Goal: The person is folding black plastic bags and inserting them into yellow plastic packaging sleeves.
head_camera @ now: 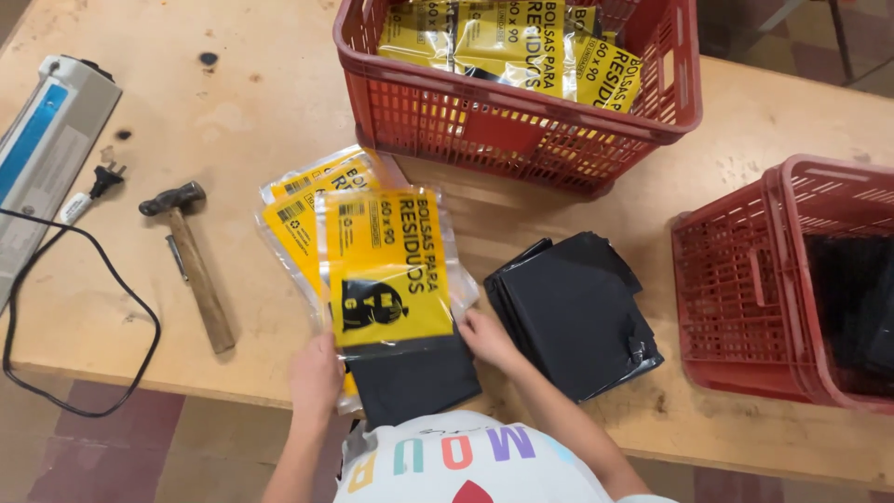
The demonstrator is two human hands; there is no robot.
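A clear packet with a yellow label [386, 265] lies on the wooden table [261, 102], a folded black bag [414, 377] sticking out of its near end. My left hand [315, 377] grips the packet's near left edge. My right hand [486, 337] holds its near right edge beside the black bag. Under it lie more yellow-labelled packets [303, 200], fanned to the left. A stack of folded black bags [573, 312] rests just right of my right hand.
A red plastic crate [521, 130] at the back holds several filled yellow packets. Another red crate [745, 289] at the right holds black bags. A hammer [196, 265] lies left of the packets. A heat sealer [42, 154] with black cable [112, 279] sits at far left.
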